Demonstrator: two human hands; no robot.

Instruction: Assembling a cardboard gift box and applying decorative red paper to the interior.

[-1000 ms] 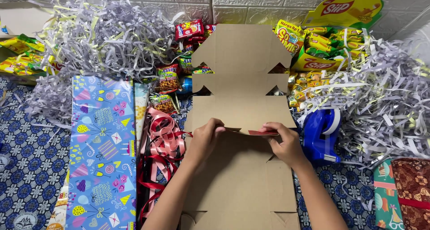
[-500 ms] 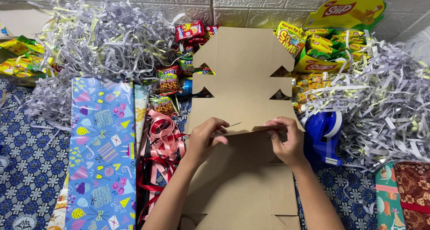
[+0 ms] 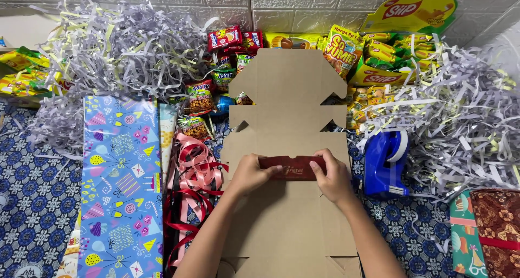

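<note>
Far left: blue patterned cloth (image 3: 32, 202) covers the surface; a pile of pale paper shreds (image 3: 114, 50) lies at the back. Next, a roll of blue gift wrap (image 3: 119, 186) with party motifs lies lengthwise, just beside a tangle of pink and red ribbon (image 3: 192, 186). Behind the ribbon, small snack packets (image 3: 216, 77) sit against the wall. Centre: a flat, unfolded brown cardboard box blank (image 3: 287, 110) lies lengthwise, its far end with notched flaps. Across its middle a dark red flap (image 3: 292, 167) shows, folded up between both hands. Left hand (image 3: 250, 172) grips the flap's left end, fingers curled over it, thumb on the front. Right hand (image 3: 331, 175) grips the right end likewise. Both forearms lie over the near part of the blank. Right of the blank: a blue tape dispenser (image 3: 384, 161) stands just beside it. Behind it, yellow snack bags (image 3: 390, 45) and a second heap of shreds (image 3: 466, 115). Far right, near corner: a green wrapped parcel (image 3: 463, 240) touching a brown batik one (image 3: 501, 229).
</note>
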